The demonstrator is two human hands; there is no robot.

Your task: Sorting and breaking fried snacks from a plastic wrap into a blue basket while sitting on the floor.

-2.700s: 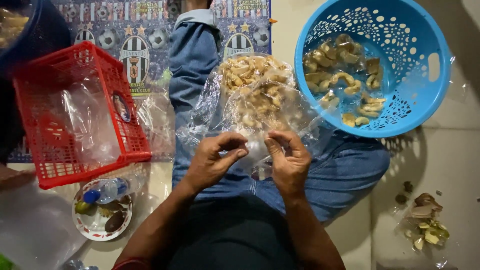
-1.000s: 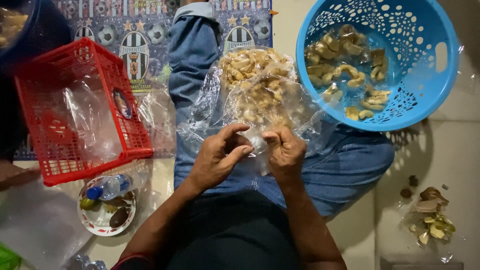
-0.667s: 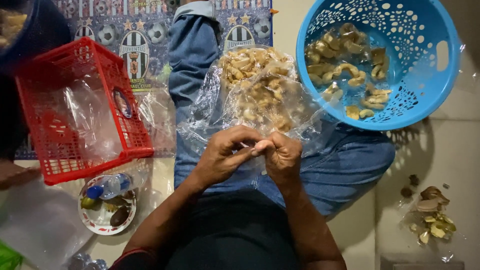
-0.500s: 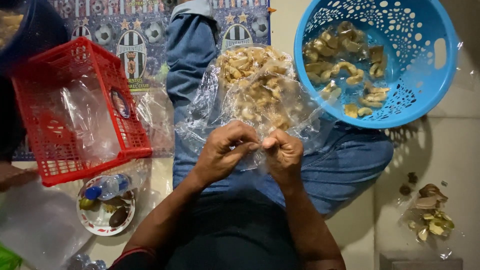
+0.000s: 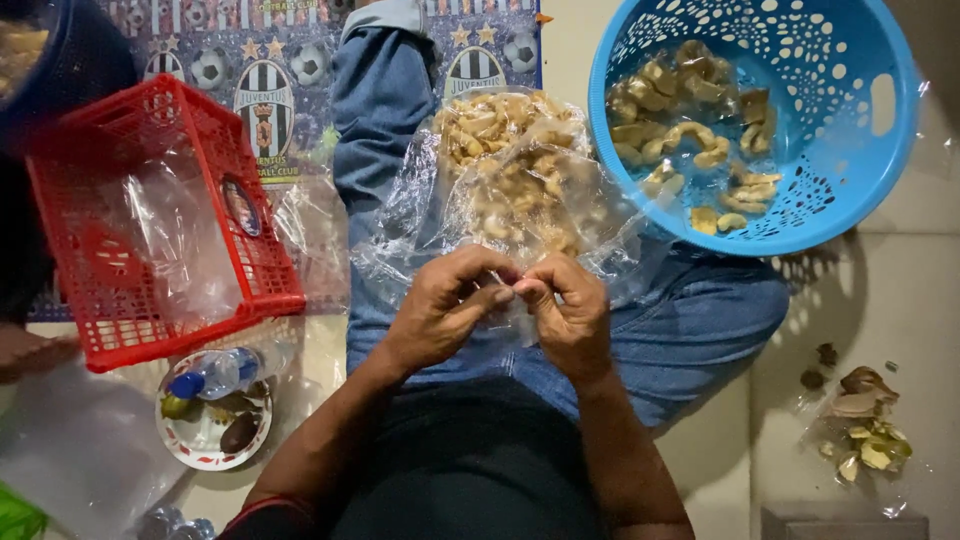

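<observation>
Since the person is sitting cross-legged on the floor, the clear plastic bag of pale chips (image 5: 520, 185) just rests on their lap, so both hands are free to work its neck. The left hand (image 5: 445, 315) and right hand (image 5: 570, 310) meet fingertip to fingertip, pinched tight on the gathered plastic just below the chips. The blue perforated basket (image 5: 850, 130) with more packed chips sits by the right knee, and the red basket (image 5: 110, 300) holding empty bags is by the left, both in easy reach
</observation>
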